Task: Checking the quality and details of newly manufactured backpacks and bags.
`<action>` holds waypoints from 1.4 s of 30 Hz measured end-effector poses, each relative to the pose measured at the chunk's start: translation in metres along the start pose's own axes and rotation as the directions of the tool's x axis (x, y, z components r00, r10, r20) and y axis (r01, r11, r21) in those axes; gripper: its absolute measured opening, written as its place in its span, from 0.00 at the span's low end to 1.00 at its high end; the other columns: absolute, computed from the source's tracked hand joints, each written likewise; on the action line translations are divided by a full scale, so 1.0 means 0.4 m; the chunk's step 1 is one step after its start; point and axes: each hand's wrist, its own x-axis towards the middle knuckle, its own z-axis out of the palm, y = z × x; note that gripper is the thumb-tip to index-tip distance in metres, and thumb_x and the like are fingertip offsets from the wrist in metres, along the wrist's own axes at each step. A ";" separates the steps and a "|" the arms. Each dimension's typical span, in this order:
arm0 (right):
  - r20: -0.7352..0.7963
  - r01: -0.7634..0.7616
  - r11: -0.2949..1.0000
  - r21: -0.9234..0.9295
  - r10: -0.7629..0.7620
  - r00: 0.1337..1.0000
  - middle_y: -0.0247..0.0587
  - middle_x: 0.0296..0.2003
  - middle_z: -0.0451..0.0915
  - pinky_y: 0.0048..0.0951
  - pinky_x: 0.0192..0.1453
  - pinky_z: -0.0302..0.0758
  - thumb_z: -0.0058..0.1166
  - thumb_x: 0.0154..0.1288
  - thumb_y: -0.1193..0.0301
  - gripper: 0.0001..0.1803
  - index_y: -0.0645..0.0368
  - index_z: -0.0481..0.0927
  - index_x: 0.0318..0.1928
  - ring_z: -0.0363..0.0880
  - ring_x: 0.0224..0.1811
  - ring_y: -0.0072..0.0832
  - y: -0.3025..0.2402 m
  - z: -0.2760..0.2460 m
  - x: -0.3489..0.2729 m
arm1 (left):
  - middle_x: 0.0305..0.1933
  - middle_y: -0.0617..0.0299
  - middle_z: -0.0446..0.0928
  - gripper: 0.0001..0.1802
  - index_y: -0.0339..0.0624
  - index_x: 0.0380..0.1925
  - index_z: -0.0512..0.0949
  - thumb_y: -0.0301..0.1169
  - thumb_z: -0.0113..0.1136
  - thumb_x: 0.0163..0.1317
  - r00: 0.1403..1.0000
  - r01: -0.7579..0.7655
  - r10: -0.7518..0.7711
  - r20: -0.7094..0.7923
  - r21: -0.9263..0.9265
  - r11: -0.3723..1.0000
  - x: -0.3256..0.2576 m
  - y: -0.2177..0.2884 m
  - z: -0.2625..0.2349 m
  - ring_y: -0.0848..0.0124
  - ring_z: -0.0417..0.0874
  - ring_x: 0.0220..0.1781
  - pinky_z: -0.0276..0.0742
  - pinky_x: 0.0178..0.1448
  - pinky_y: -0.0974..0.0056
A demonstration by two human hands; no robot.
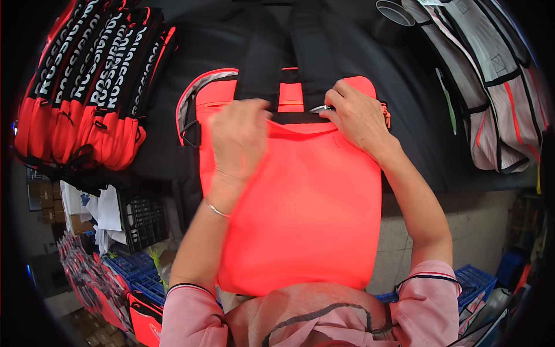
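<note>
A bright coral-red backpack (pixel 300 214) with black straps (pixel 258 63) lies across the black tabletop and hangs over its near edge towards me. My left hand (pixel 240 136) is over its upper left part, by the base of the left strap. Motion smears its fingers, so what they hold cannot be made out. At the base of the right strap, my right hand (pixel 361 115) is closed on a small silver metal tool (pixel 319 108), possibly thread snips, mostly hidden by the fingers. Grey lining (pixel 186 107) shows along the bag's upper left edge.
Several red-and-black bags (pixel 92 87) stand packed in a row at the left. Grey mesh-like bags with black trim (pixel 491 75) lie at the right, near a dark round container (pixel 395 23). Blue crates (pixel 477 284) and a black crate (pixel 144 217) are below the table.
</note>
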 end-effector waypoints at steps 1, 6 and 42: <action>-0.014 -0.013 1.000 0.000 0.013 1.000 0.34 0.35 0.73 0.34 0.35 0.75 0.64 0.58 0.64 0.14 0.58 0.75 0.35 0.77 0.34 0.33 -0.008 0.002 -0.002 | 0.35 0.60 0.81 0.06 0.43 0.36 0.79 0.30 0.63 0.59 0.999 0.018 -0.019 0.027 0.024 1.000 -0.009 -0.065 -0.008 0.61 0.81 0.39 0.71 0.42 0.60; -0.076 0.032 0.999 0.005 -0.031 0.997 0.36 0.35 0.72 0.34 0.33 0.75 0.65 0.57 0.63 0.16 0.59 0.74 0.35 0.78 0.32 0.33 -0.003 0.021 -0.010 | 0.21 0.66 0.79 0.17 0.43 0.32 0.79 0.43 0.71 0.54 0.745 0.467 -0.476 0.467 0.143 0.872 0.029 -0.091 -0.016 0.65 0.83 0.26 0.76 0.31 0.62; 0.214 -0.381 0.778 0.500 0.315 0.925 0.37 0.37 0.82 0.26 0.46 0.73 0.68 0.54 0.66 0.20 0.61 0.81 0.46 0.77 0.40 0.23 -0.034 -0.064 0.112 | 0.61 0.44 0.73 0.42 0.33 0.60 0.71 0.43 0.75 0.47 0.637 0.745 -0.732 0.243 -0.437 0.504 -0.289 -0.293 -0.125 0.54 0.74 0.64 0.70 0.66 0.59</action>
